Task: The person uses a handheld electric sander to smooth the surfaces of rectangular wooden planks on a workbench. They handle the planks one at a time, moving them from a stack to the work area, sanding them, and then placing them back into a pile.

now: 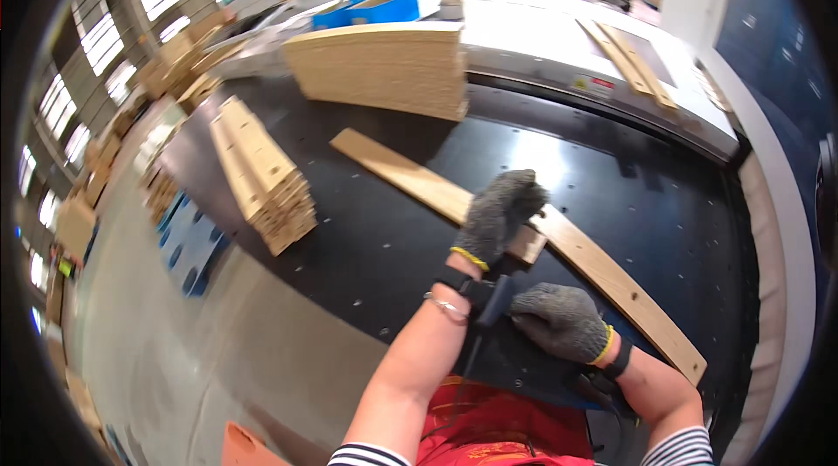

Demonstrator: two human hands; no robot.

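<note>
A long light-wood plank [602,270] with holes lies slantwise across the black table. Over its middle is my left hand [502,211], in a grey knitted glove with a yellow cuff; the fingers are curled and what they hold, if anything, is hidden. Just below that hand, against the plank's near side, a small wooden block [527,244] shows. My right hand [563,322], gloved the same way, is closed nearer to me, apart from the plank. Its curled fingertips hide whatever may be in them. A dark, blurred device [496,300] sits by my left wrist.
The black tabletop [349,239] carries a stack of narrow boards [262,174] at left and a tall stack of boards [380,69] at the back. Blue bins [384,8] stand behind it. Two strips [628,60] lie on the white machine bed. A blue pallet [190,243] is on the floor.
</note>
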